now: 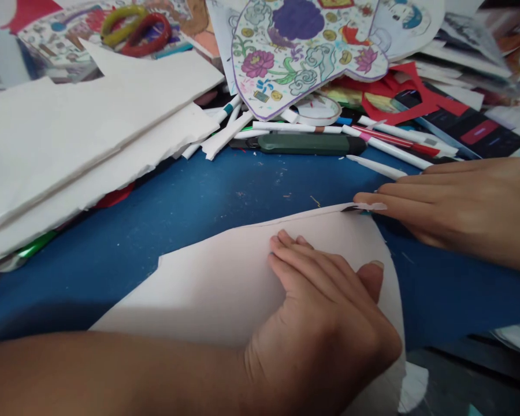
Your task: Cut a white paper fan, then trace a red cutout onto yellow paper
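Note:
A large white board [208, 277] with a curved right side and a cut upper edge lies on the blue work surface. My left hand [325, 312] rests on it, fingers stretched out together and the thumb apart, fingertips just below that edge. At the board's upper right corner is my right hand [463, 208], its fingers closed. From under its fingertips a thin dark pointed tip [351, 208] with a bit of teal shows against the edge; the rest is hidden. A pale, narrow scrap [372, 206] lies over it. Another white sliver [377, 166] lies by the right fingers.
Stacked white boards [91, 121] fill the left. Along the back lie a green utility knife [309, 144], several white markers, a tape roll [316, 108], scissors [136, 29], a red paper cutout [416, 95], a phone [481, 124] and a coloured floral drawing [281, 81].

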### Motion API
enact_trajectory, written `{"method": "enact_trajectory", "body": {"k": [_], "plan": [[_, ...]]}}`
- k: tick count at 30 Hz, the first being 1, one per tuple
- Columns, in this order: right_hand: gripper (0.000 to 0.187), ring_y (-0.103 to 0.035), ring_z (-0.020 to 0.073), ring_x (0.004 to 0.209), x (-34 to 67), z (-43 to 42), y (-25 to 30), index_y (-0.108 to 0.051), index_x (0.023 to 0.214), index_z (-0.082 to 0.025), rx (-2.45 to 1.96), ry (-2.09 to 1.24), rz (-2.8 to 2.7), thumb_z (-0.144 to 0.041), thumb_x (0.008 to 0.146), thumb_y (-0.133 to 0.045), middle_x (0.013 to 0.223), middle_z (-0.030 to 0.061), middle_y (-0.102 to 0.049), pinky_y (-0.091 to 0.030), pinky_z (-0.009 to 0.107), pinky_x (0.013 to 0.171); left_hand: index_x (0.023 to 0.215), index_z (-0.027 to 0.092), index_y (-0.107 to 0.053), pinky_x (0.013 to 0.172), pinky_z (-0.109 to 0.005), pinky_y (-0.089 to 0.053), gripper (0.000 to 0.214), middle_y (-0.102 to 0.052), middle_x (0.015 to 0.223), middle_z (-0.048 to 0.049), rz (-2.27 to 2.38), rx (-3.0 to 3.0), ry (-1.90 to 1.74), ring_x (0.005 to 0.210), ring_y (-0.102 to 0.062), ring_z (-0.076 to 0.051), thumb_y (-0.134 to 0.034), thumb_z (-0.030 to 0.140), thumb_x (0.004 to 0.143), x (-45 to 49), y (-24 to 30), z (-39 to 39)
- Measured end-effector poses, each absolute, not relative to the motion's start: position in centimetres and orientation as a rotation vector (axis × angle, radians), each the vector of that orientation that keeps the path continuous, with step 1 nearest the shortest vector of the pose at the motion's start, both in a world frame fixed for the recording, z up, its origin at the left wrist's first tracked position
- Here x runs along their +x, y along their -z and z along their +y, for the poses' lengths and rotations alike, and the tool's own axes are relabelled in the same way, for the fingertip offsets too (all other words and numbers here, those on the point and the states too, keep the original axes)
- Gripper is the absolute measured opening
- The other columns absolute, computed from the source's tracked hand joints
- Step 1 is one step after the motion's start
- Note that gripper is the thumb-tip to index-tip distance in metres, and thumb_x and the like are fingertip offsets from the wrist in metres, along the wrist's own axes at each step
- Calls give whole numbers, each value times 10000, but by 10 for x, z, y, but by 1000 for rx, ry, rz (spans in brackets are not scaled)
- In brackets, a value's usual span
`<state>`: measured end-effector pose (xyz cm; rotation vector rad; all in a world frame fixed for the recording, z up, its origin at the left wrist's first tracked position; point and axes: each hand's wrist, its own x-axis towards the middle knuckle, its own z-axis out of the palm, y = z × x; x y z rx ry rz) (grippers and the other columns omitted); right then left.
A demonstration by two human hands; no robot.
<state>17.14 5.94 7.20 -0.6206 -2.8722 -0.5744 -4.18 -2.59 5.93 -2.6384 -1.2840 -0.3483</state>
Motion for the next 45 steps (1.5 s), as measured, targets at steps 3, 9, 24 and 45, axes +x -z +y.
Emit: {"method": "enact_trajectory", "body": {"k": [3, 9, 24, 45], "plan": [[537, -587, 165, 673, 173, 58, -71, -659, 1010, -234, -642, 526, -2870, -375, 988, -141, 838, 33, -706, -390, 345, 537, 1040, 12, -675, 633, -431, -586, 512, -674, 913, -239, -1596, -2815, 418, 825, -670, -364, -259, 301, 966, -42, -60, -24], [700, -609, 177, 768, 183, 56, -70, -693, 1003, -281, -1033, 318, -2853, -531, 944, -42, 876, 34, -713, -394, 372, 609, 1064, 34, -674, 676, -488, -574, 548, -671, 956, -237, -1755, -2884, 454, 859, -667, -377, -246, 359, 960, -42, -61, -22], [367, -553, 181, 636, 161, 39, -57, -602, 1184, -161, -1909, 730, -2198, -271, 941, -350, 925, 117, -654, -229, 290, 482, 1207, 18, -518, 885, -416, -477, 392, -577, 1193, -184, -1002, -2842, 491, 1101, -535, -287, -347, 238, 932, -44, -46, 22], [401, -470, 128, 649, 110, 11, -48, -573, 725, -178, -1203, -1225, -1292, -564, 657, -656, 715, -1, -564, -373, 249, 604, 735, 120, -634, 539, -244, -451, 195, -633, 666, -37, -2558, -3542, 1438, 559, -567, -134, -670, 309, 697, -42, -79, 77]]}}
